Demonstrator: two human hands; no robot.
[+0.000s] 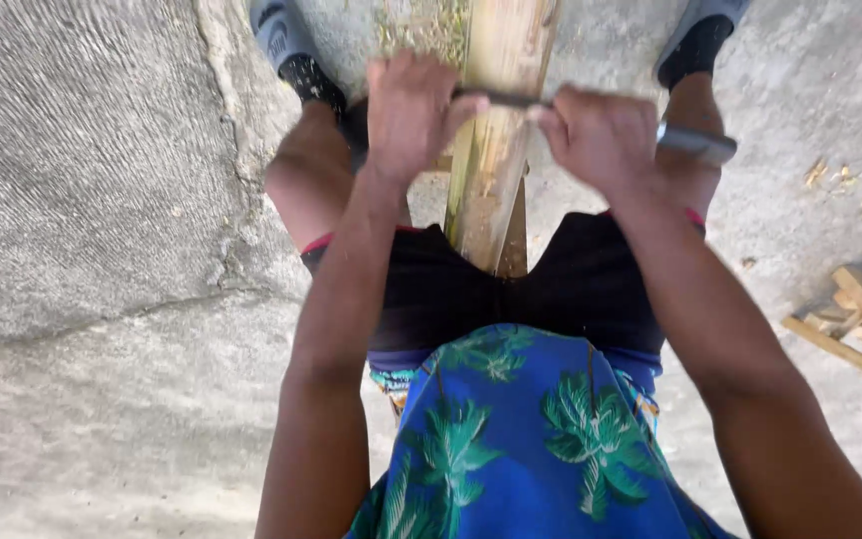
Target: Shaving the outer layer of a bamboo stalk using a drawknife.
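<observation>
Head view: hands [411, 115] gripping blade [511, 99]

I see no packages, labels, signs or screens anywhere in front of me.
</observation>
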